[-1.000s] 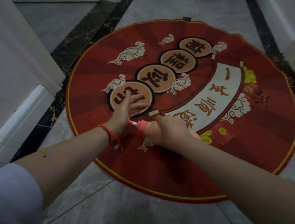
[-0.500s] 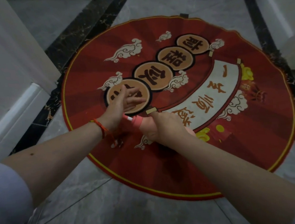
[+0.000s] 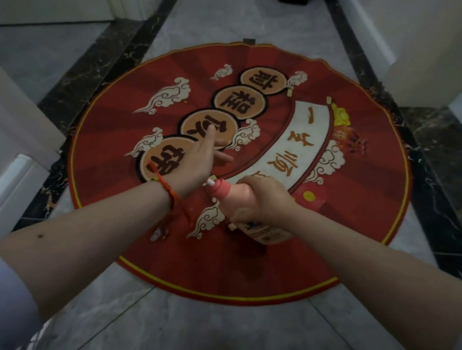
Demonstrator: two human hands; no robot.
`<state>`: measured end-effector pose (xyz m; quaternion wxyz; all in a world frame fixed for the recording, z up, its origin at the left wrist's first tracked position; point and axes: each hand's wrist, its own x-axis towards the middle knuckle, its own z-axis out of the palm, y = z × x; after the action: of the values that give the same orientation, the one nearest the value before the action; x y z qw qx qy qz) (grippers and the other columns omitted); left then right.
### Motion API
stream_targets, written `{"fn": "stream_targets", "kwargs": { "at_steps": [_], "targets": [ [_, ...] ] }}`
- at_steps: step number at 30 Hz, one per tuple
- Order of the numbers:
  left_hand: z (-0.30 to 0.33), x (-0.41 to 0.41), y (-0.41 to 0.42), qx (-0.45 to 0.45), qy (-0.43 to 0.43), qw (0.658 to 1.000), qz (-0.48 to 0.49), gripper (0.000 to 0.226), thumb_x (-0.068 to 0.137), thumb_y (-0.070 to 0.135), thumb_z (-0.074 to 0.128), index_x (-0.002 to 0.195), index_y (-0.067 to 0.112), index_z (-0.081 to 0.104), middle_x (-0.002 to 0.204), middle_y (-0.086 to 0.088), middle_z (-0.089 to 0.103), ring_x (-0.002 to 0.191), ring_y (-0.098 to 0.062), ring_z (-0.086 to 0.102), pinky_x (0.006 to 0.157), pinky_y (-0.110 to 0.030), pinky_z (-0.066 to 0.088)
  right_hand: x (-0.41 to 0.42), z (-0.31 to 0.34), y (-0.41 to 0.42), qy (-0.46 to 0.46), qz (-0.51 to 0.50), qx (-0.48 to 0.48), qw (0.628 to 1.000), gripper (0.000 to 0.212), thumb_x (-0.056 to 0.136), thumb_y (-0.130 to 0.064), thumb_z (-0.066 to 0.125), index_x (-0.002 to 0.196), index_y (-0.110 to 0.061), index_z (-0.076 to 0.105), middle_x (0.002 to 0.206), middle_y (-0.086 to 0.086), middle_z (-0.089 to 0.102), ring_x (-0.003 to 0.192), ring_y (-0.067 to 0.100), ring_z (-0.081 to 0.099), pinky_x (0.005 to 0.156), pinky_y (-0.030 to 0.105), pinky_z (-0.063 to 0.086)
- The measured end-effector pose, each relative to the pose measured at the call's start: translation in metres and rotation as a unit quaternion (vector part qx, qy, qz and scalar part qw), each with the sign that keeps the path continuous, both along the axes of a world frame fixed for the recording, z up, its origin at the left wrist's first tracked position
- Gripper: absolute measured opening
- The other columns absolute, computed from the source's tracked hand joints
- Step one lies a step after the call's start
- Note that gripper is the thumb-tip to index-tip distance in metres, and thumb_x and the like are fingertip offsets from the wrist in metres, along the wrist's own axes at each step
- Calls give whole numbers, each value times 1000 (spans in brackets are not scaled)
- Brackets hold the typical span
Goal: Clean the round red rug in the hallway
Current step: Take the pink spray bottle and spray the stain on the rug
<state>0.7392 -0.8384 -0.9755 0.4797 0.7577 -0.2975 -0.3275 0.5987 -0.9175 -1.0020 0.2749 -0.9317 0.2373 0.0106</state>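
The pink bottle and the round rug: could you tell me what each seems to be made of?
The pink bottle, gripped by the right hand, looks like smooth, matte plastic with a printed label, soft sheen. The round rug looks like short-pile printed fabric: fuzzy print edges, no shine. Neither is certain.

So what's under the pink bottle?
The round red rug lies under the pink bottle, which the right hand grips. A white cloud pattern shows beside it; the rug directly beneath is covered by bottle and hand.
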Motion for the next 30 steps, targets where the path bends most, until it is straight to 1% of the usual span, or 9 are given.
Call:
{"fn": "stream_targets", "kwargs": {
  "at_steps": [4, 9, 12, 15, 16, 19, 21, 25, 30],
  "targets": [
    [19, -7, -10, 3, -58, 998, 2, 65, 102, 48, 13, 123, 7, 59, 98, -10, 71, 97, -16, 62, 83, -23, 44, -6, 3, 5, -63, -20, 56, 996, 59, 59, -40, 86, 108, -19, 62, 92, -8, 59, 86, 11, 56, 74, 28, 46],
    [41, -14, -24, 10, -91, 995, -28, 58, 102, 47, 18, 114, 10, 61, 89, -9, 72, 99, -21, 63, 100, -39, 44, -12, 11, 5, -84, -41, 127, 988, 61, 57, -37, 88, 110, -21, 62, 92, -10, 62, 88, 11, 59, 75, 28, 50],
    [38, -30, -33, 14, -58, 997, -47, 61, 101, 50, 18, 110, 9, 62, 87, -10, 72, 95, -22, 64, 94, -39, 47, -31, 17, -5, -38, -38, 130, 990, 61, 58, -37, 88, 110, -20, 62, 96, -7, 63, 93, 12, 61, 75, 26, 49],
    [28, -55, -36, 28, -6, 997, -70, 66, 101, 51, 13, 118, 6, 58, 96, -13, 71, 87, -15, 63, 67, -28, 48, -55, 27, -16, 51, -25, 104, 993, 56, 61, -34, 87, 109, -18, 62, 93, -7, 61, 90, 10, 60, 70, 24, 48],
    [21, -62, -34, 32, 18, 997, -71, 66, 101, 51, 12, 117, 7, 58, 97, -13, 71, 84, -13, 63, 64, -27, 47, -62, 30, -18, 80, -15, 91, 993, 53, 62, -32, 86, 108, -18, 63, 92, -8, 60, 89, 10, 59, 70, 24, 48],
    [-7, -86, -26, 13, 89, 994, -63, 66, 101, 50, 13, 117, 9, 61, 96, -12, 72, 93, -16, 65, 76, -29, 47, -85, 31, -23, 141, 13, 34, 989, 51, 63, -33, 84, 107, -17, 64, 93, -7, 61, 88, 11, 58, 70, 24, 43],
    [-25, -96, -21, -20, 137, 989, -48, 65, 101, 50, 12, 118, 11, 61, 96, -10, 73, 100, -18, 64, 87, -28, 47, -94, 26, -24, 172, 19, -9, 985, 53, 62, -39, 83, 107, -17, 65, 99, -3, 65, 93, 17, 61, 75, 28, 46],
    [-46, -114, -8, -62, 208, 976, -25, 61, 102, 46, 10, 122, 14, 59, 99, -8, 72, 98, -8, 64, 80, -16, 43, -103, 18, -21, 209, 21, -50, 976, 59, 60, -50, 79, 112, -26, 63, 107, -3, 67, 100, 20, 63, 85, 34, 51],
    [-62, -127, -6, -109, 220, 969, 8, 54, 103, 40, 14, 122, 14, 58, 96, -7, 73, 101, -9, 65, 84, -18, 43, -111, 10, -15, 227, 22, -93, 969, 59, 65, -49, 79, 115, -27, 57, 114, -2, 64, 105, 22, 60, 79, 29, 45]
  ]
}}
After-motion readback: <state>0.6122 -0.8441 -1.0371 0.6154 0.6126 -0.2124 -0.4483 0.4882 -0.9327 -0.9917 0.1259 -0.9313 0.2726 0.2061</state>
